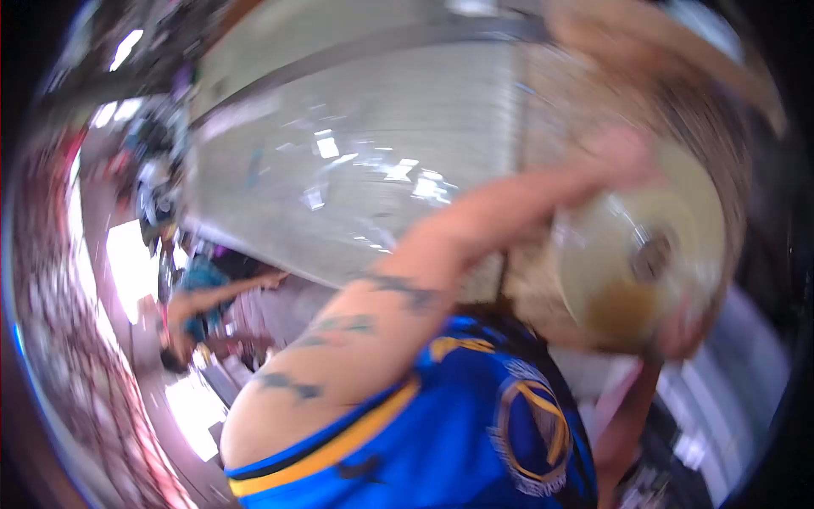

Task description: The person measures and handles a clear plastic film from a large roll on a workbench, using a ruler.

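Blue, yellow-trimmed jersey (458, 416) is filling the foreground, left hand (627, 157) and right hand (678, 331) flanking pale, round, brown-centred disc (651, 254), likely for balance; can't tell finger state, blurred.

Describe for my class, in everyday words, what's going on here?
A person in a blue sleeveless jersey with yellow trim has both hands at a pale, round, disc-like object with an amber-brown patch. The left hand is by its upper edge in the picture, the right hand by its lower edge; blur hides whether either grips it. Beside it are a light-brown, rough-looking surface and a broad grey-white panel with bright reflections. Another person in a teal top is in the background.
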Demonstrator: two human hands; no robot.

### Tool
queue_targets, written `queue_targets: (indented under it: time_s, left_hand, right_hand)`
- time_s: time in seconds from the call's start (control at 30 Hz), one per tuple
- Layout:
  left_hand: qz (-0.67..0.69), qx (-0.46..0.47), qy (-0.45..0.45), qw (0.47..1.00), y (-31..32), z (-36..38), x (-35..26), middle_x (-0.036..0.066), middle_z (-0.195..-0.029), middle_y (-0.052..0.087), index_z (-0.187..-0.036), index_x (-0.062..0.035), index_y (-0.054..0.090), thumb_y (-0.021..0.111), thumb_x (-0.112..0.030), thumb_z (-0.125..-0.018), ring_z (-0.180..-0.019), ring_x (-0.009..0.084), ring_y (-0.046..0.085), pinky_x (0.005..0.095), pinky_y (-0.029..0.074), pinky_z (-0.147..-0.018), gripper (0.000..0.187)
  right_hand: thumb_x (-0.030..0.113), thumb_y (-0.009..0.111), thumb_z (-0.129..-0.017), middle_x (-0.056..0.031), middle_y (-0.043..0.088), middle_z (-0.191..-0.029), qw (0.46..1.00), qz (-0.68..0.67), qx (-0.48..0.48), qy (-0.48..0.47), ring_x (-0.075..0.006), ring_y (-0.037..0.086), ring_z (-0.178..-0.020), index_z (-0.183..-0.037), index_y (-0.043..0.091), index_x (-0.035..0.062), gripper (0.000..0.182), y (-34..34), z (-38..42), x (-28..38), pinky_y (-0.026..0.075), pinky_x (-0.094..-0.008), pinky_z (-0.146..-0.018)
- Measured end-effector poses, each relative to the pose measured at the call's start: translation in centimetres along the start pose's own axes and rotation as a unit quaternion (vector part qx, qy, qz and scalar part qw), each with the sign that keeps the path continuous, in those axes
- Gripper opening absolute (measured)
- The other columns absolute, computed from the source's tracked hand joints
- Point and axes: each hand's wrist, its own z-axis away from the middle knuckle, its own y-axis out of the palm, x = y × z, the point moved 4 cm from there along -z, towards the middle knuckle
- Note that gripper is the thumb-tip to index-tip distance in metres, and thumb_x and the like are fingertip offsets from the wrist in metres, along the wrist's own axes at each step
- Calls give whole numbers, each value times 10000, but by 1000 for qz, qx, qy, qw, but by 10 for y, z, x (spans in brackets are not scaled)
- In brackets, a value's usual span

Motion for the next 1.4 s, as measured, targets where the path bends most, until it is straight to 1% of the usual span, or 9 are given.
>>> queue_targets:
  time_s: [0.1, 0.17, 0.23, 0.47, 0.57, 0.77, 1.0, 1.27, 1.4]
  left_hand:
    - [-59, 26, 130, 989, -4, -23, -22, 218, -1191, 663, -1183, 1, 643, 547, -625, -903, -1176, 390, 604, 487, 478, -999, 693]
    - [-26, -79, 158, 984, 14, -34, -21, 212, -1171, 642, -1165, -6, 626, 565, -564, -911, -1163, 385, 588, 473, 462, -985, 616]
    - [19, -216, 160, 963, 12, -27, 0, 203, -1171, 614, -1165, -11, 608, 578, -535, -909, -1159, 372, 567, 467, 443, -978, 584]
    - [-50, -224, 61, 971, 15, 189, 61, 222, -1182, 569, -1275, -10, 530, 593, -599, -878, -1180, 363, 524, 475, 389, -1015, 713]
    - [-148, -262, 76, 951, 35, 225, 87, 191, -1221, 580, -1233, -37, 585, 622, -649, -822, -1218, 339, 516, 484, 363, -1061, 738]
    - [-146, -136, 133, 971, 34, 229, 106, 100, -1225, 658, -971, -87, 745, 741, -559, -721, -1258, 298, 537, 464, 362, -1083, 534]
    - [2, -64, 101, 993, 13, 241, 134, 180, -956, 694, -944, -52, 676, 694, -146, -689, -967, 376, 665, 494, 531, -809, 272]
    - [51, 147, -72, 985, -78, 327, 207, 181, -966, 698, -1117, -88, 646, 668, -91, -762, -939, 360, 671, 453, 521, -796, 356]
    - [-122, 98, 17, 988, -98, 335, 252, 137, -909, 708, -958, -108, 700, 688, -125, -750, -937, 340, 674, 458, 490, -897, 209]
  right_hand:
    - [503, 607, -955, -304, 610, -1256, 997, 0, -52, 49, -404, 626, -1112, -1304, 555, -78, 680, 7, 22, -7, 523, -472, -934]
    - [507, 594, -965, -316, 615, -1240, 995, 24, -83, 56, -417, 647, -1073, -1297, 558, -93, 686, 10, 30, -11, 549, -483, -903]
    - [517, 591, -964, -324, 630, -1211, 928, 211, -247, -185, -441, 657, -1035, -1244, 604, -98, 676, -14, 34, 59, 542, -498, -901]
    - [787, 520, -842, -396, 640, -1087, 967, 69, -137, 201, -469, 644, -1056, -1106, 620, -205, 1031, 21, 25, -34, 506, -501, -948]
    - [790, 519, -839, -402, 640, -1079, 972, 30, -157, 175, -468, 642, -1062, -1089, 635, -201, 1029, 18, 32, -11, 506, -489, -952]
    - [764, 519, -854, -358, 640, -1164, 979, 71, -68, 177, -443, 633, -1113, -1190, 597, -189, 1013, 36, 22, -14, 496, -450, -988]
    - [774, 506, -850, -341, 657, -1143, 987, 72, -86, 119, -447, 643, -1085, -1157, 626, -175, 1005, 24, 17, -39, 503, -460, -970]
    - [767, 486, -861, -295, 626, -1261, 965, 122, -89, 215, -405, 604, -1183, -1241, 592, -146, 995, 28, 13, -56, 458, -440, -1030]
    - [749, 511, -864, -284, 540, -1392, 984, 26, -102, 147, -386, 531, -1291, -1373, 500, -96, 987, 28, 24, -59, 406, -427, -1088]
